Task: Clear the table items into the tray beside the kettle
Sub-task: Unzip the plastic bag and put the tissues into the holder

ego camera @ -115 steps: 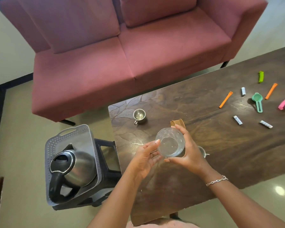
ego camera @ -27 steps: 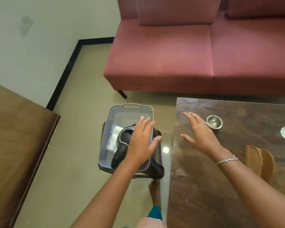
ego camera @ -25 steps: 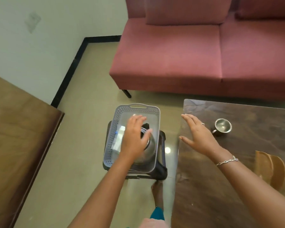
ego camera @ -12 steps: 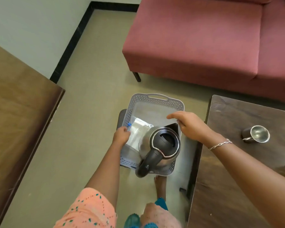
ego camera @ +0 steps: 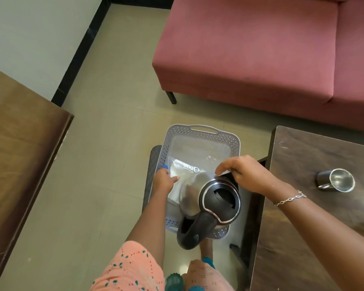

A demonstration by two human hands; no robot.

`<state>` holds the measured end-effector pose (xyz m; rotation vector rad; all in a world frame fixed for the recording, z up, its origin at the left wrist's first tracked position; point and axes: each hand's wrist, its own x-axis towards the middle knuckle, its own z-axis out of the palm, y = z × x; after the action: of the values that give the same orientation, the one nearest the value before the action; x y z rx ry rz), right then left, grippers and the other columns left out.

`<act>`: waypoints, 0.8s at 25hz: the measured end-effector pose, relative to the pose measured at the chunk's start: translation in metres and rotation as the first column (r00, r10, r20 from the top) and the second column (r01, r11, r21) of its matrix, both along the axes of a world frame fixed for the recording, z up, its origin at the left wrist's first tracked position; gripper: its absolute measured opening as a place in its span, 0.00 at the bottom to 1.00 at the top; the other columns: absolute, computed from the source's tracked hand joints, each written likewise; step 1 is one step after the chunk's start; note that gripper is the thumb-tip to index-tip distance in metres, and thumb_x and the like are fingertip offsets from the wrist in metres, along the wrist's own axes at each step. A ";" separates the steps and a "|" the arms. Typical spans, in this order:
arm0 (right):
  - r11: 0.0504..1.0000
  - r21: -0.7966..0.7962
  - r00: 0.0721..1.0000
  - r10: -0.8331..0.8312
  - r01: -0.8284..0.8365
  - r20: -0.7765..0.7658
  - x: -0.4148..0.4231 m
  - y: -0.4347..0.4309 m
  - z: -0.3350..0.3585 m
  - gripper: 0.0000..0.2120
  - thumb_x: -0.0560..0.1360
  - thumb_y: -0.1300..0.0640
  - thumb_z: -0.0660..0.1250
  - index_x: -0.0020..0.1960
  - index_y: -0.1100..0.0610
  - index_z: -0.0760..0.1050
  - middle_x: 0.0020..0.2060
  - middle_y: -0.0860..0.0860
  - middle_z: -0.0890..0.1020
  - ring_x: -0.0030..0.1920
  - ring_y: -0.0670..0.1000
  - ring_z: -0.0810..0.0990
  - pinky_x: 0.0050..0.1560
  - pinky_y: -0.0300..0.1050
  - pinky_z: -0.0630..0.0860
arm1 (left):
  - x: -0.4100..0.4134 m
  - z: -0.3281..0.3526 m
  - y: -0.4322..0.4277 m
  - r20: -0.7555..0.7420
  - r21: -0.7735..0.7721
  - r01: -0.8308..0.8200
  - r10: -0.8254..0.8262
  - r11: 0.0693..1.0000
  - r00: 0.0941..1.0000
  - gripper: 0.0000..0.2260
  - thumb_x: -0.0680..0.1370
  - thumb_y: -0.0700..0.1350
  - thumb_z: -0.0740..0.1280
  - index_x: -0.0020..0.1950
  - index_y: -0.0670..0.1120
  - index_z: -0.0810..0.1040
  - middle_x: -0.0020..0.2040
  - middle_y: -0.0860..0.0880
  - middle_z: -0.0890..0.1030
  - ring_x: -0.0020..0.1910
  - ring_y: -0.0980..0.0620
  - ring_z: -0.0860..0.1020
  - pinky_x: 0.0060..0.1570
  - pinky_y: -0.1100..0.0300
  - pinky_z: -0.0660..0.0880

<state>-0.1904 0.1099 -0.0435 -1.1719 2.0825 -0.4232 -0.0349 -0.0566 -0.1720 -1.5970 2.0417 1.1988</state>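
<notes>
At the far left we see the corner of a brown wooden cabinet (ego camera: 19, 148), with a broad strip of bare tiled floor (ego camera: 105, 164) open between its edge and the tray. The grey plastic tray (ego camera: 202, 133) sits on a low dark stool (ego camera: 152, 164), its perforated rim and far handle unobstructed, and the far half of its floor is covered only by a clear plastic bag (ego camera: 189, 164) with printed lettering. Our left hand (ego camera: 165, 178) reaches down inside the tray's left wall, fingers closed on the near left edge of that bag beside a small blue tab. The steel kettle (ego camera: 208, 198) fills the near half of the tray, its black lid and handle pointing toward us and the handle overhanging the near rim, so little room is left there. Our right hand (ego camera: 244, 175) comes in over the tray's right rim, fingers curled downward at the bag's right edge just behind the kettle's spout; whether it actually pinches the bag we cannot tell. A narrow gap separates the tray from the dark wooden counter (ego camera: 315, 206) on the right, whose left edge runs close alongside. On the counter a small steel cup (ego camera: 336, 180) lies well apart from the tray. Beyond, a red sofa (ego camera: 261, 49) stands, with open floor between it and the tray's far handle.
</notes>
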 end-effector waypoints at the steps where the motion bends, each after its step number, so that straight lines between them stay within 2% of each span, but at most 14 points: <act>1: 1.000 0.004 1.000 0.012 -0.012 0.015 0.000 -0.001 0.001 0.25 0.69 0.75 0.54 0.52 0.57 0.81 0.53 0.51 0.84 0.55 0.50 0.80 0.60 0.45 0.74 | 0.001 0.000 0.001 -0.020 -0.002 -0.026 0.026 1.000 0.999 0.15 0.72 0.40 0.71 0.33 0.46 0.66 0.36 0.47 0.72 0.40 0.48 0.71 0.33 0.60 0.65; 3: 1.000 0.006 0.999 0.022 -0.022 0.045 0.001 -0.002 0.002 0.23 0.69 0.76 0.54 0.50 0.57 0.82 0.50 0.51 0.85 0.53 0.49 0.81 0.58 0.44 0.75 | 0.000 0.004 0.005 -0.058 -0.028 -0.059 0.057 0.998 0.997 0.16 0.73 0.36 0.69 0.30 0.46 0.66 0.37 0.44 0.77 0.39 0.48 0.73 0.31 0.63 0.66; 6: 1.000 0.007 0.997 0.012 -0.012 0.079 0.003 -0.001 0.003 0.22 0.69 0.75 0.55 0.49 0.57 0.82 0.49 0.50 0.85 0.51 0.49 0.81 0.57 0.44 0.76 | 0.001 0.013 0.013 -0.097 -0.098 -0.029 0.019 0.995 0.995 0.14 0.75 0.32 0.64 0.31 0.44 0.69 0.43 0.41 0.82 0.38 0.51 0.75 0.30 0.66 0.66; 10: 0.999 0.042 0.986 0.020 -0.027 0.165 0.008 0.008 0.003 0.15 0.73 0.67 0.60 0.49 0.54 0.83 0.50 0.48 0.84 0.51 0.49 0.80 0.57 0.48 0.75 | 0.004 0.029 0.016 -0.191 -0.188 0.009 -0.045 0.982 0.981 0.08 0.75 0.34 0.65 0.37 0.41 0.71 0.42 0.41 0.79 0.39 0.49 0.73 0.38 0.63 0.66; 13: 0.999 0.046 0.962 -0.006 -0.006 0.274 0.010 0.016 0.004 0.15 0.75 0.65 0.61 0.55 0.53 0.80 0.55 0.47 0.82 0.56 0.47 0.78 0.61 0.46 0.73 | 0.003 0.045 0.014 -0.293 -0.256 -0.005 -0.073 0.967 0.953 0.09 0.74 0.33 0.66 0.36 0.42 0.70 0.38 0.45 0.74 0.38 0.48 0.72 0.37 0.61 0.65; 16: 1.000 0.018 0.967 -0.029 0.026 0.253 0.007 0.018 0.003 0.18 0.75 0.66 0.61 0.62 0.53 0.76 0.59 0.47 0.79 0.60 0.47 0.76 0.63 0.42 0.70 | -0.003 0.065 0.013 -0.382 -0.314 -0.008 -0.119 0.949 0.917 0.09 0.73 0.33 0.66 0.36 0.42 0.71 0.37 0.46 0.74 0.37 0.48 0.72 0.35 0.65 0.62; 20: 0.999 0.042 0.967 -0.028 0.018 0.253 0.003 0.013 -0.002 0.16 0.76 0.66 0.59 0.61 0.55 0.76 0.58 0.49 0.80 0.59 0.49 0.76 0.64 0.45 0.71 | -0.012 0.090 0.011 -0.473 -0.407 -0.038 -0.175 0.912 0.864 0.05 0.72 0.31 0.66 0.37 0.36 0.73 0.38 0.42 0.75 0.38 0.47 0.72 0.37 0.63 0.65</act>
<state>-0.1871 0.1227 -0.0450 -1.0148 1.8753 -0.5130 -0.0465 -0.0460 -0.0816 -1.4539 2.8152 1.3349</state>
